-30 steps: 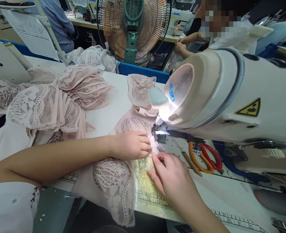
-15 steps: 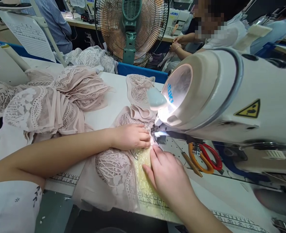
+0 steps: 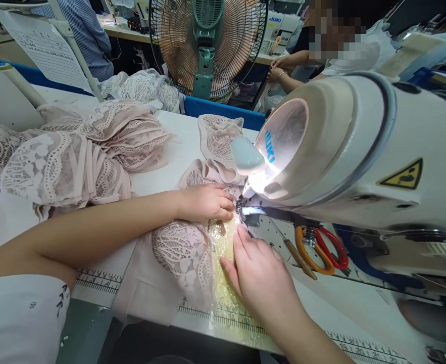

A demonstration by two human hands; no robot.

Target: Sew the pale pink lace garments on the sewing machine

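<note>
Pinkish lace fabric (image 3: 183, 258) lies under the needle area of a white sewing machine (image 3: 340, 146), its near part spread toward the table's front edge. My left hand (image 3: 206, 202) rests flat on the lace just left of the lit presser foot (image 3: 240, 203), fingers extended. My right hand (image 3: 258, 270) is just below the foot, fingertips at the fabric edge, thumb apart; whether it pinches the edge is hidden. Yellow film (image 3: 225, 253) covers the table between the hands and the ruler marks.
Scissors with orange and red handles (image 3: 323, 250) and a wooden-handled tool (image 3: 300, 259) lie right of my right hand. Piled lace pieces (image 3: 67, 167) are at left. A fan (image 3: 207, 45) stands behind the table; another person's hands (image 3: 279, 68) show at the back.
The lace and my left hand have shifted slightly away, toward the back of the machine. The near lace edge has drawn up, uncovering more ruler marks. My right hand has barely moved.
</note>
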